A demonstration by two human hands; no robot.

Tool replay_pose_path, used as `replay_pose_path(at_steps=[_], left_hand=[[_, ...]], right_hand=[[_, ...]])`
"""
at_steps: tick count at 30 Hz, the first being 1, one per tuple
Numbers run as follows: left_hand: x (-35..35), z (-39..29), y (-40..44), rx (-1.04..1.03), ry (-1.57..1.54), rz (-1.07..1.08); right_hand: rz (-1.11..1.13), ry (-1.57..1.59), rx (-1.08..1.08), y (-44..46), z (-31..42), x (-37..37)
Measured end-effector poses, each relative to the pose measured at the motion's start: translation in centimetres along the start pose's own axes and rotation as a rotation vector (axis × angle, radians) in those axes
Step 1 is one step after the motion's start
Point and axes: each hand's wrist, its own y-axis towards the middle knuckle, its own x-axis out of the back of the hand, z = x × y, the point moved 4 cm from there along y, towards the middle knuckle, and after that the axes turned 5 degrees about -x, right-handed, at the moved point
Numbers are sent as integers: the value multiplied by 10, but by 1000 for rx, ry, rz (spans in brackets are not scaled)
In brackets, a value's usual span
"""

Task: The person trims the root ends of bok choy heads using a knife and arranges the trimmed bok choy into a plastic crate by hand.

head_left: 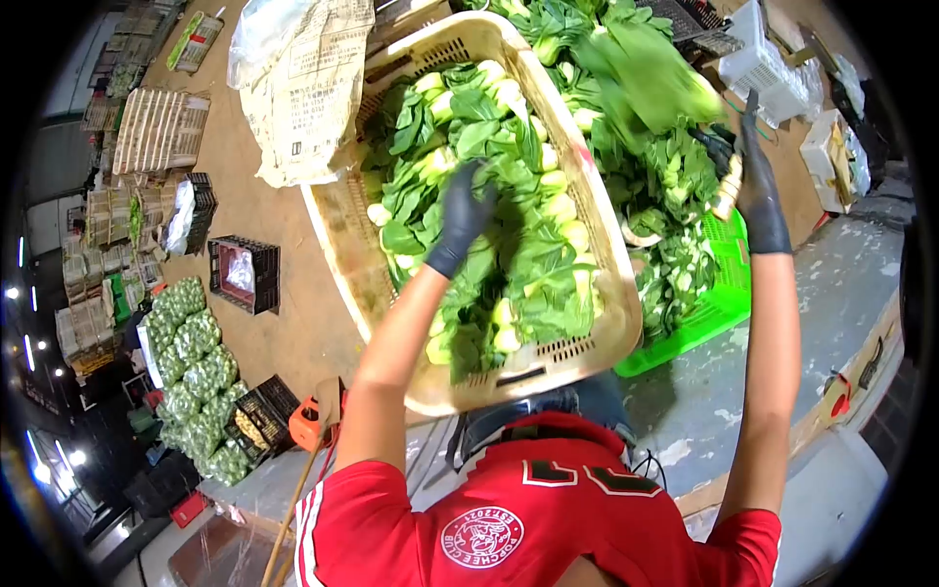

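My left hand (pixel 464 217), in a black glove, is over the bok choy (pixel 558 210) in a large cream plastic crate (pixel 587 166). Its fingers are blurred and partly hidden among the leaves, so I cannot tell if they grip any. On the right, my black-gloved right hand (pixel 763 191) is around a pale, wood-coloured handle (pixel 726 191), with one finger stretched out; any blade is hidden. Just beyond that hand, a motion-blurred bok choy (pixel 650 78) is above the leafy pile (pixel 675 161). Below the pile is a bright green crate (pixel 699 338) with more leaves.
A printed paper-like sack (pixel 303 98) lies against the cream crate's far left. Black crates (pixel 245 274) and bagged green produce (pixel 196 372) are on the left floor. White baskets (pixel 758 64) and a white foam box (pixel 827 161) are at far right.
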Motion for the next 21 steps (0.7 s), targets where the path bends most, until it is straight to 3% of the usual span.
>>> replay_pose_path(at_steps=[1,2,3,4,5,7,8,10,14,19,21], left_hand=[[6,37,26,-3,1,-51],[13,70,56,-63,63,-61],[22,84,91,-5,128,-35],[28,98,121,-184,271,-62],[28,117,146,-206,278,-45],[7,156,191,-126,426,193],[-1,160,203,-74,492,321],[-24,178,212,86,604,674],[-37,209,218,-1,580,597],[-43,229,213,-93,529,494],[-26,198,215,95,535,666]], right_hand=[[-156,-203,25,8,12,-38],[-214,-213,-90,3,17,-62],[-69,-426,-1,-6,15,-74],[-52,-512,-43,-20,10,-90],[-51,-560,-104,-36,0,-102],[-29,-615,-66,-66,-35,-90],[-142,-586,-261,-85,-51,-79],[-282,-485,-355,-121,-68,-67],[-482,-300,-452,-184,-91,-11],[-538,-168,-390,-213,-96,17],[-534,-125,-385,-218,-101,24]])
